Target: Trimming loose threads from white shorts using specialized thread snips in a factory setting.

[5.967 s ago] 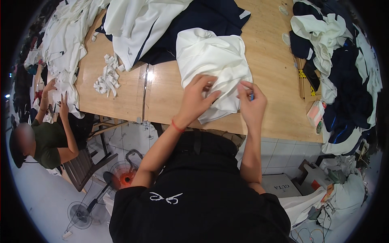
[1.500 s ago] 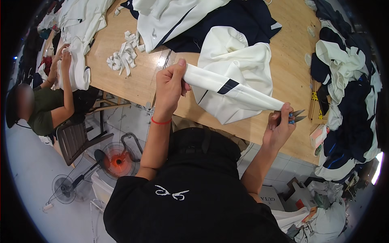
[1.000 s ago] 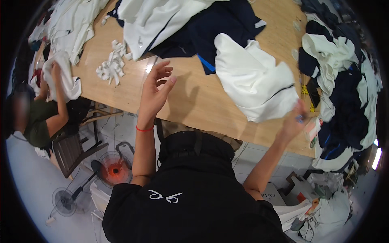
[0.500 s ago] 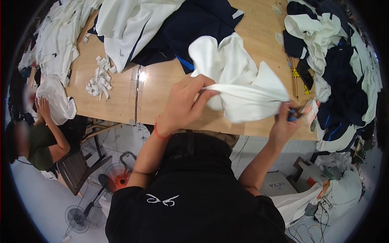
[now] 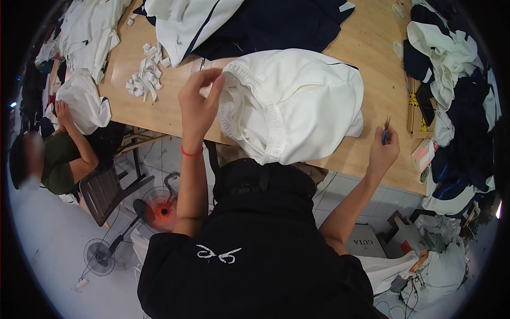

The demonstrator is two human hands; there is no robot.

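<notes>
A white garment with a gathered elastic waistband (image 5: 273,119) lies puffed out at the table's near edge. Its waist opening faces left, and a thin dark line shows at its far right. My left hand (image 5: 199,106) pinches the upper left edge of the waistband between thumb and fingers. To the right of the garment, apart from it, my right hand (image 5: 383,151) is closed round small blue-handled thread snips (image 5: 386,133), blades pointing away from me. Beyond lies a pile of navy fabric (image 5: 276,26) with a white panel (image 5: 183,26).
White cloth scraps (image 5: 146,77) lie on the wooden table (image 5: 172,103). White and navy garments (image 5: 459,127) heap up at the right, beside a dark phone-like object (image 5: 425,103). At the left a seated co-worker (image 5: 58,159) handles white cloth (image 5: 85,101). A fan (image 5: 159,210) stands below.
The white garment has gone from a bunched strip stretched between my hands to spread out with its waistband open. My right hand has let go of the cloth, keeping the snips.
</notes>
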